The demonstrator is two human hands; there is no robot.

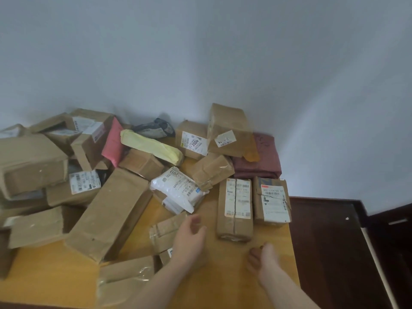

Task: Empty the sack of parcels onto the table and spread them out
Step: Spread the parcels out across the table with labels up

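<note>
Several parcels lie heaped on the yellow wooden table (pixel 55 275). Most are brown cardboard boxes, among them a long box (pixel 109 212) leaning in the middle. A white plastic bag marked 2013 (pixel 178 188), a yellow packet (pixel 151 146) and a pink packet (pixel 113 141) lie between them. Two labelled boxes (pixel 236 208) (pixel 273 199) lie side by side at the right. My left hand (pixel 189 239) hovers with loosely curled fingers over a small taped box (pixel 165 233), holding nothing. Resting by the table's right side, my right hand (pixel 260 259) has its fingers bent down. No sack is visible.
A dark red parcel (pixel 260 161) sits at the table's far right corner against the white wall (pixel 200 52). Dark wooden furniture (pixel 334 253) stands to the right of the table. Bare tabletop shows at the front left and between my hands.
</note>
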